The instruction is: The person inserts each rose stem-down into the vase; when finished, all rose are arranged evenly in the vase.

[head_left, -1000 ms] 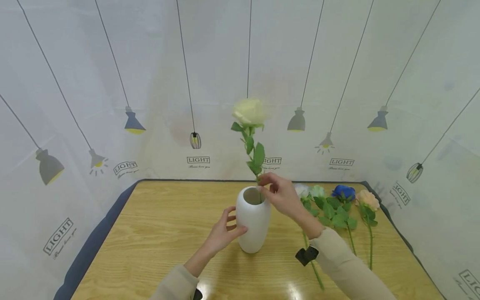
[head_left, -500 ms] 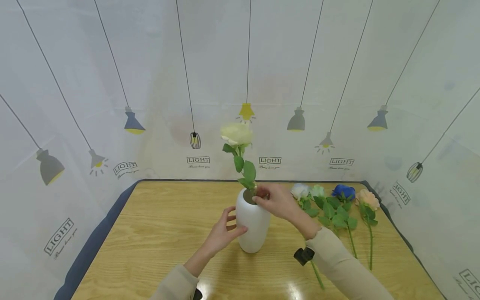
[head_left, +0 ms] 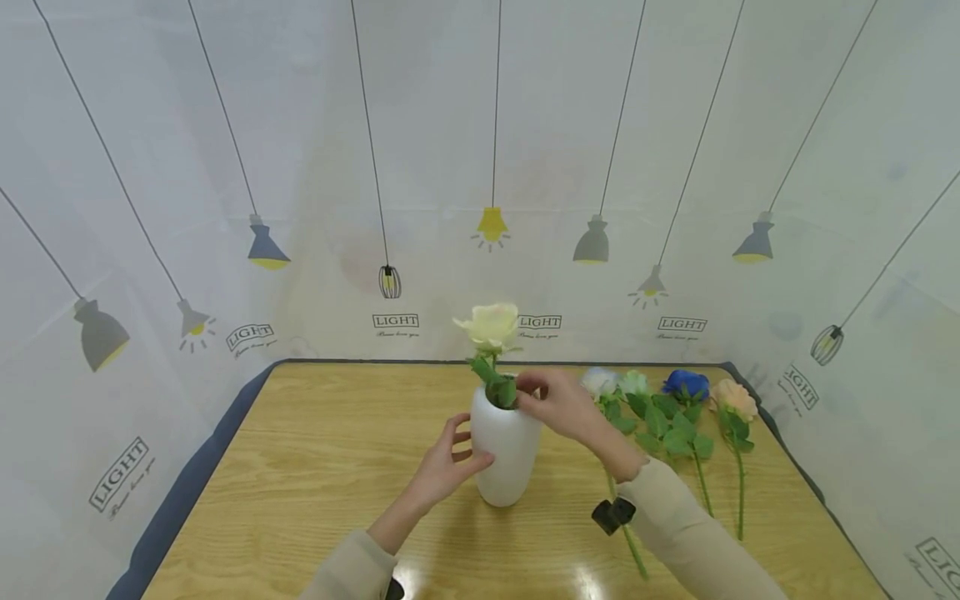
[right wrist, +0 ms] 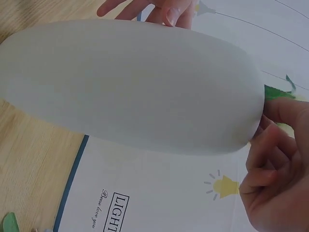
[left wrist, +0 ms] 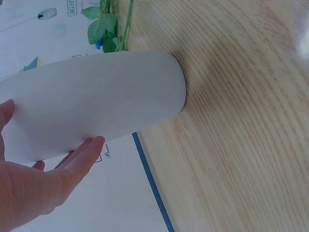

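A white vase (head_left: pixel 505 457) stands upright on the wooden table. My left hand (head_left: pixel 441 467) holds it from the left, thumb in front and fingers behind; in the left wrist view those fingers (left wrist: pixel 79 162) lie along its side. The white rose (head_left: pixel 491 327) stands in the vase, its bloom just above the mouth and its leaves (head_left: pixel 501 390) at the rim. My right hand (head_left: pixel 561 406) is at the right of the rim with bent fingers. In the right wrist view its fingertips (right wrist: pixel 285 108) reach the mouth; the rim hides whether they pinch the stem.
To the right lie a pale white rose (head_left: pixel 600 382), a light green flower (head_left: pixel 634 382), a blue rose (head_left: pixel 686 384) and a peach rose (head_left: pixel 735 400), stems toward me. The right forearm passes above some stems. A printed curtain (head_left: pixel 322 275) borders the table (head_left: pixel 337 442).
The white rose has sunk down into the vase, its bloom dropping to just above the rim. My right hand has moved slightly down to the rim. My left hand stays on the vase.
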A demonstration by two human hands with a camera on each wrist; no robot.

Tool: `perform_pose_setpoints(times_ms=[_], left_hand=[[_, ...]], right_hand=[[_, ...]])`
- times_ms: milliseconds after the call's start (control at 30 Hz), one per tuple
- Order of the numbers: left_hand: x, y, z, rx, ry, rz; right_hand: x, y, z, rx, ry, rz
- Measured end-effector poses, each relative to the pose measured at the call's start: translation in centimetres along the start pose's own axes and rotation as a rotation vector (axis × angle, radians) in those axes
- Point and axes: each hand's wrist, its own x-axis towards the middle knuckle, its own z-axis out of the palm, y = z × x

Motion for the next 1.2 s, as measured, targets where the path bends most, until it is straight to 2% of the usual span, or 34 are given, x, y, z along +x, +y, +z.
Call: perform_pose_setpoints(times_ms=[233,367,533,700,833,1033,1200], left_hand=[[0.0,0.0,0.1,-0.005,0.002,0.012],[0.0,0.0,0.1,-0.01,0.003,0.013],[0.0,0.0,0.1,-0.009,0.004,0.01],[-0.1,0.1,0.1,-0.01,0.006,0.013],[-0.2,0.5,0.0,-0.023,-0.003,0.007],[-1.2,2.5,-0.2,-0.042,-0.014,0.005],[-1.7,3.4,-0.2,-0.035,-0.02,-0.002]], right_hand=[[-1.0,1.4,-1.5,0.088,0.158,0.036],[-2.1,3.0,-2.5,0.131,0.192,0.107],[-3.9,5.7,-3.2,0.122,0.221,0.187],[-6.0,8.6,-3.0,0.121,0.216,0.283],[-7.5,10.9,-2.3,0.13,0.16,0.403],[-9.2,13.4,-0.6,0.233,0.114,0.571],[-10.7,14.9,1.2,0.296,0.142,0.685]])
